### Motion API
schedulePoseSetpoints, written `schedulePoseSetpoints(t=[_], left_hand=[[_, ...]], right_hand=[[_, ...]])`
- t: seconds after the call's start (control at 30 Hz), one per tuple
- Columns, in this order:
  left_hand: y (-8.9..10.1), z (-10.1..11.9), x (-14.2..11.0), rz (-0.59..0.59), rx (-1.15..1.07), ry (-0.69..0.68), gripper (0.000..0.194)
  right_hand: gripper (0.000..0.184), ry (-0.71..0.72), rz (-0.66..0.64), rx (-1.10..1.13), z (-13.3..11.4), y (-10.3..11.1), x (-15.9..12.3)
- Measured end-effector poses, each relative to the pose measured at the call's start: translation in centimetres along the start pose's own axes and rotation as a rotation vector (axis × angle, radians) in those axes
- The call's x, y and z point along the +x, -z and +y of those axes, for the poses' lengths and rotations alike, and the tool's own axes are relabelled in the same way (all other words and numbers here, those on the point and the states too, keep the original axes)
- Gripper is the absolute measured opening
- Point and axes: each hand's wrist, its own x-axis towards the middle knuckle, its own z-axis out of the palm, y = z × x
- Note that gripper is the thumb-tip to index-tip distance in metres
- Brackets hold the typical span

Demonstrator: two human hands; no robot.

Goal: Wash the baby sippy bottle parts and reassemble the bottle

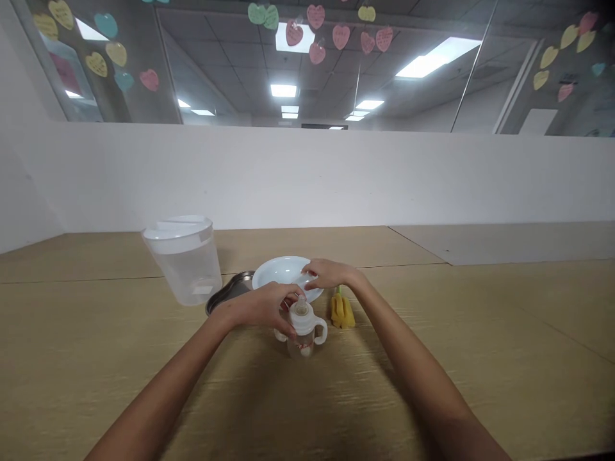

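A clear baby bottle (302, 342) with a white collar, a teat on top and two white side handles stands upright on the table. My left hand (264, 304) is closed around its upper left side, thumb in front and fingers behind, hiding part of the left handle. Behind the bottle is a shallow white bowl (273, 272). Over that bowl's right side, my right hand (329, 273) reaches in with curved fingers and a gap between thumb and forefinger; no object shows clearly between them. A yellow sponge brush (342, 312) with a green part lies just right of the bowl, below my right wrist.
A tall translucent plastic bucket (189, 272) stands to the left. Between it and the bowl lies a curved metal tray (230, 289), partly covered by my left hand. The wooden table (480, 346) meets a white wall (336, 179) below windows with heart-shaped notes.
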Motion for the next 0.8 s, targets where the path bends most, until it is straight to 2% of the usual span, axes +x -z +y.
schedulePoseSetpoints(t=[0.13, 0.33, 0.43, 0.63, 0.8], left_hand=[[0.0, 0.0, 0.1, -0.001, 0.024, -0.017, 0.050], [-0.1, 0.0, 0.0, -0.007, 0.008, -0.020, 0.052], [-0.1, 0.0, -0.1, -0.002, 0.027, -0.046, 0.059], [0.0, 0.2, -0.3, 0.011, 0.044, -0.014, 0.087], [-0.1, 0.0, -0.1, -0.001, 0.045, -0.049, 0.085]], right_hand=[[0.037, 0.006, -0.046, -0.001, 0.0, -0.7, 0.7], [0.049, 0.019, -0.099, 0.013, 0.3, -1.5, 1.2], [0.044, 0.022, -0.123, -0.004, 0.2, -1.7, 1.4], [0.027, 0.025, -0.164, -0.060, -0.4, -1.9, 1.6], [0.023, 0.019, -0.149, -0.079, -0.9, -2.0, 1.4]])
